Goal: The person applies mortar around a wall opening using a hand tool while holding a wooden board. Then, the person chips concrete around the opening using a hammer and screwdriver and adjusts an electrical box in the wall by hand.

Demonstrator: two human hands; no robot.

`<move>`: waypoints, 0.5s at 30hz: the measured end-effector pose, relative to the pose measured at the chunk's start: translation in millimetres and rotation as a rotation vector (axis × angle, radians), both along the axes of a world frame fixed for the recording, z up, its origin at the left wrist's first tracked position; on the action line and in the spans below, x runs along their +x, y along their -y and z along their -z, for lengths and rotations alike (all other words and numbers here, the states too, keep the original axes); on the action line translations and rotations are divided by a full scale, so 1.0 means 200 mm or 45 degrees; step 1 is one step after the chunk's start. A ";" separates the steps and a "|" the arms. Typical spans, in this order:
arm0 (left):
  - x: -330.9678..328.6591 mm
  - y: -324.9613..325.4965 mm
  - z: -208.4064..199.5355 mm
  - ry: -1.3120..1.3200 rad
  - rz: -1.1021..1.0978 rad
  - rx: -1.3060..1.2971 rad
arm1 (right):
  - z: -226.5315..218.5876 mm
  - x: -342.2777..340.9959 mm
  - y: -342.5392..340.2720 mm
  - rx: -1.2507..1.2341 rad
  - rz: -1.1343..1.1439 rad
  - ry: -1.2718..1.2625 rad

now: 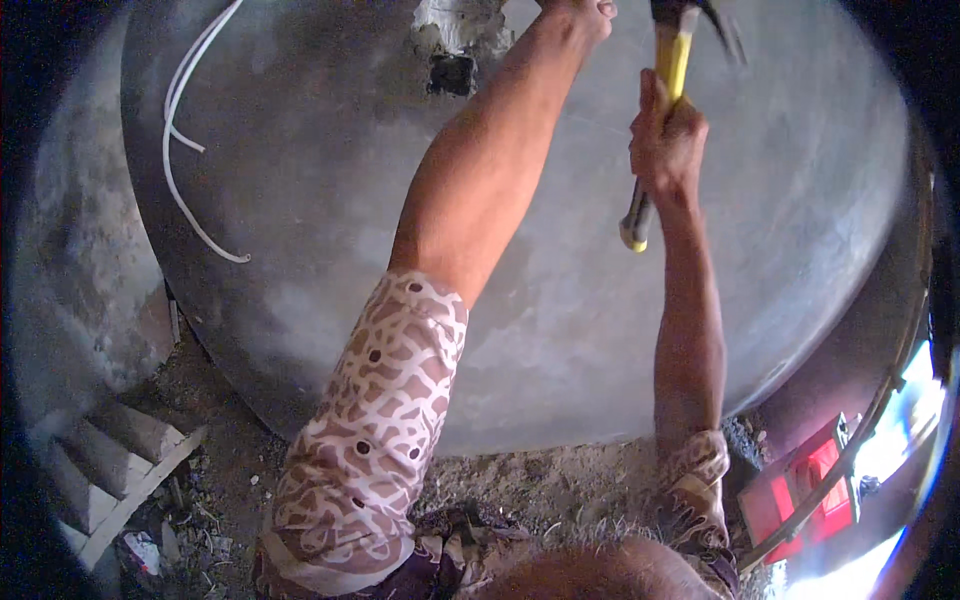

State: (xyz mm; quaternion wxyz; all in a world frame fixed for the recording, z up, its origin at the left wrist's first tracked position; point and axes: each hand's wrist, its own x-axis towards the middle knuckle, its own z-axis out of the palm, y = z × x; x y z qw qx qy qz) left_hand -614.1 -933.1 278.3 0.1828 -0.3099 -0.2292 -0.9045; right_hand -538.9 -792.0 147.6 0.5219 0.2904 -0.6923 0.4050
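Observation:
My right hand (670,145) is wrapped round the yellow and black handle of a claw hammer (674,62), raised with its dark head at the top edge of the view. My left hand (582,16) reaches up to the same edge, left of the hammer, and is partly cut off. Its visible fingers are curled; whatever they hold is out of sight. Both arms extend over a smooth grey plastered wall (570,330). Left of my left hand, a dark square opening (452,74) sits in the wall below a rough, pale patch (460,25).
White cables (172,165) hang loose on the wall at the left. Rubble and dirt (540,485) lie along its base. Pale stepped blocks (120,460) stand at the lower left. A red object (810,485) lies at the lower right, near bright light and a curved dark bar.

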 end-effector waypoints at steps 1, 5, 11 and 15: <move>-0.01 0.00 -0.01 0.000 -0.050 0.000 | -0.03 0.07 -0.02 -0.058 0.027 0.071; 0.02 0.04 0.03 0.051 0.009 0.024 | 0.03 0.10 -0.03 -0.366 -0.874 0.052; 0.02 0.03 -0.01 -0.004 -0.108 -0.015 | -0.01 0.04 0.00 0.081 0.097 0.125; -0.04 0.06 0.00 -0.015 0.024 0.022 | 0.07 0.16 0.07 -0.439 -0.504 -0.346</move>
